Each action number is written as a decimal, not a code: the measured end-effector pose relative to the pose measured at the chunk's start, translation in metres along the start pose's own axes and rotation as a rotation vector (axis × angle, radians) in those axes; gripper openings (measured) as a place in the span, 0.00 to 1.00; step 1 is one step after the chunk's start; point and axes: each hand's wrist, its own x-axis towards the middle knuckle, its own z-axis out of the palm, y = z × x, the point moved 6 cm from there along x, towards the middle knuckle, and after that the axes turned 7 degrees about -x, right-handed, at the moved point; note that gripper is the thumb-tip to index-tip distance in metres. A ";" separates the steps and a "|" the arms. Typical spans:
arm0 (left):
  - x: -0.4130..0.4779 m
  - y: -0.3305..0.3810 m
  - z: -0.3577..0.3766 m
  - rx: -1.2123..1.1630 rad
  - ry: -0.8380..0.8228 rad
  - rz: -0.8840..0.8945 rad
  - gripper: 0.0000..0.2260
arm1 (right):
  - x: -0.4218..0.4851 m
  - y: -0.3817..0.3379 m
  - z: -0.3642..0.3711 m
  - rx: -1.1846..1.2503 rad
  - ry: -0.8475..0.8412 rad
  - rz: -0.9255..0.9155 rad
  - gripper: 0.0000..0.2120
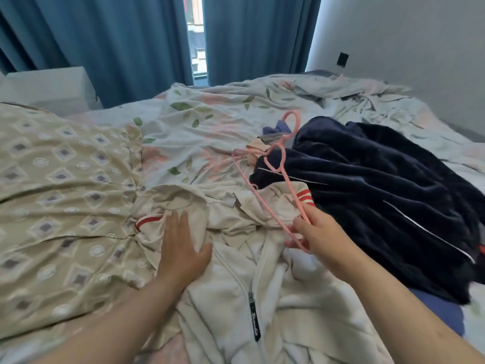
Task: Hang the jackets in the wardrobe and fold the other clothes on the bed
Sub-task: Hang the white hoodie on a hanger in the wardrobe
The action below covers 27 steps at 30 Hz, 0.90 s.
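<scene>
A cream zip jacket (262, 279) with red-striped cuffs lies spread open on the bed in front of me. My left hand (183, 248) rests flat on its left shoulder, fingers straight. My right hand (317, 237) grips one end of a pink plastic hanger (275, 164), which is raised above the jacket with its hook pointing away from me. A dark navy fleece jacket (380, 200) with white piping lies heaped to the right. A beige patterned garment (60, 195) is spread out on the left.
The bed's floral sheet (210, 122) is rumpled, with a few small clothes (273, 132) bunched behind the hanger. Blue curtains (126, 38) hang at the far side, a white cabinet (49, 85) stands at the back left, and a grey wall (420, 48) borders the right.
</scene>
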 end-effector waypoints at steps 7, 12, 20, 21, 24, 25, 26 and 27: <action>-0.060 0.086 0.036 0.145 -0.553 0.416 0.22 | -0.040 0.017 -0.039 0.159 0.164 0.038 0.10; -0.077 0.087 0.043 -0.210 -0.650 0.152 0.17 | -0.055 0.027 -0.052 0.243 0.187 0.134 0.09; -0.128 0.077 0.023 -0.224 -0.787 0.023 0.13 | -0.079 0.023 -0.067 0.163 0.194 0.160 0.08; -0.141 0.072 0.019 -0.207 -0.841 0.023 0.12 | -0.081 0.019 -0.069 0.132 0.177 0.153 0.08; -0.173 0.052 0.021 -0.092 -1.042 -0.060 0.12 | -0.084 0.012 -0.072 0.059 0.131 0.142 0.07; -0.183 0.043 0.025 -0.071 -1.137 -0.120 0.12 | -0.085 0.011 -0.072 0.031 0.117 0.141 0.07; -0.192 0.034 0.029 -0.064 -1.199 -0.161 0.14 | -0.085 0.010 -0.071 0.003 0.101 0.141 0.07; -0.199 0.025 0.029 -0.066 -1.226 -0.171 0.14 | -0.085 0.010 -0.069 -0.019 0.085 0.143 0.06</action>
